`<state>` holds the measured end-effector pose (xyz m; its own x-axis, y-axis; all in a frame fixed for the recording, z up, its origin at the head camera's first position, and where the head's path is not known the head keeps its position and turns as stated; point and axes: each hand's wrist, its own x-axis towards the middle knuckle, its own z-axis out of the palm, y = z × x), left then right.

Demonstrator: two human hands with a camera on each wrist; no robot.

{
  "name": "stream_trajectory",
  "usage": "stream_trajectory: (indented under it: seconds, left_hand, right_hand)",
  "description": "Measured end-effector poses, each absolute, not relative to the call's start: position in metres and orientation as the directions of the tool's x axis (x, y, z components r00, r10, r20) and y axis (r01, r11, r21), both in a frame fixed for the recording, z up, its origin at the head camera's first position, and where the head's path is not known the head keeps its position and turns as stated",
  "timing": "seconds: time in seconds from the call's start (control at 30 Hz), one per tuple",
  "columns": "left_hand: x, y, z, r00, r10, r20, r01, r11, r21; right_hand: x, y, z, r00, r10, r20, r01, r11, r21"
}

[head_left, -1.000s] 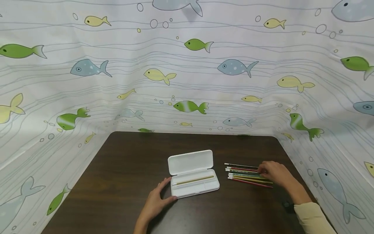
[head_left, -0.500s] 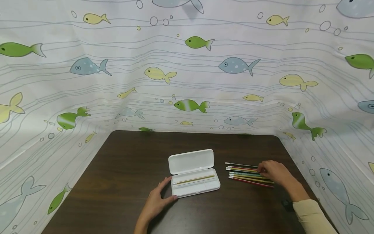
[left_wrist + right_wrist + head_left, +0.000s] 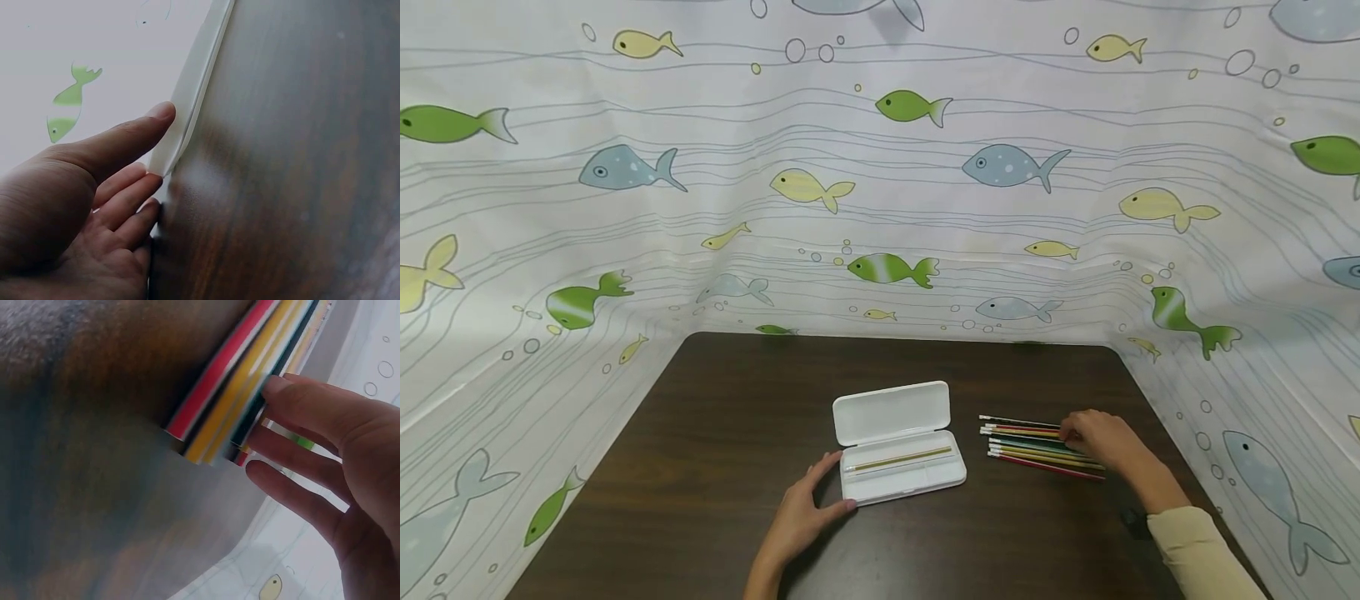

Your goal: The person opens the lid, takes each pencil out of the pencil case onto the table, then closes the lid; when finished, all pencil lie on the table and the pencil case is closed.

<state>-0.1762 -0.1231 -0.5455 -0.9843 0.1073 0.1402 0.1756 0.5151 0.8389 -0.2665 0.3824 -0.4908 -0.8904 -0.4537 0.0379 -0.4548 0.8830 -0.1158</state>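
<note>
A white pencil case (image 3: 898, 490) lies with its lid raised on the dark table, one gold pencil (image 3: 898, 460) in it. My left hand (image 3: 796, 517) holds the case's left end, index finger at the far corner, thumb (image 3: 161, 114) along the front wall. To the right lies a row of several pencils (image 3: 1045, 459), red, yellow, green and dark, with white erasers pointing left. My right hand (image 3: 1101, 437) is over their right ends. In the right wrist view its thumb and fingers pinch a dark green pencil (image 3: 250, 415) beside yellow and red ones.
The dark wooden table (image 3: 737, 400) ends at a white fish-print curtain (image 3: 880, 200) at the back and both sides. A small dark object (image 3: 1135, 522) shows beside the right forearm.
The whole head view has shifted very slightly. Both hands, the case and the pencils stay almost where they were.
</note>
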Motion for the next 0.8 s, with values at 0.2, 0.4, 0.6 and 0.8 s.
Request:
stream_trajectory:
  seconds: [0.2, 0.4, 0.6, 0.8]
  left_hand:
    - [-0.177, -0.122, -0.543, -0.984, 0.111, 0.137, 0.175, 0.516, 0.838]
    - [-0.178, -0.125, -0.540, -0.980, 0.117, 0.160, 0.198, 0.515, 0.834]
    - [-0.178, -0.127, -0.542, -0.985, 0.105, 0.134, 0.169, 0.521, 0.837]
    - [-0.177, -0.123, -0.546, -0.986, 0.112, 0.122, 0.162, 0.507, 0.847]
  right_hand:
    - [-0.266, 0.381, -0.481, -0.896, -0.439, 0.066, -0.444, 0.890, -0.104]
    - [-0.269, 0.345, -0.470, -0.856, -0.495, 0.147, -0.508, 0.858, -0.074]
    - [-0.278, 0.251, -0.471, -0.771, -0.596, 0.222, -0.625, 0.775, -0.089]
    - [-0.279, 0.176, -0.466, -0.666, -0.701, 0.255, -0.741, 0.661, -0.119]
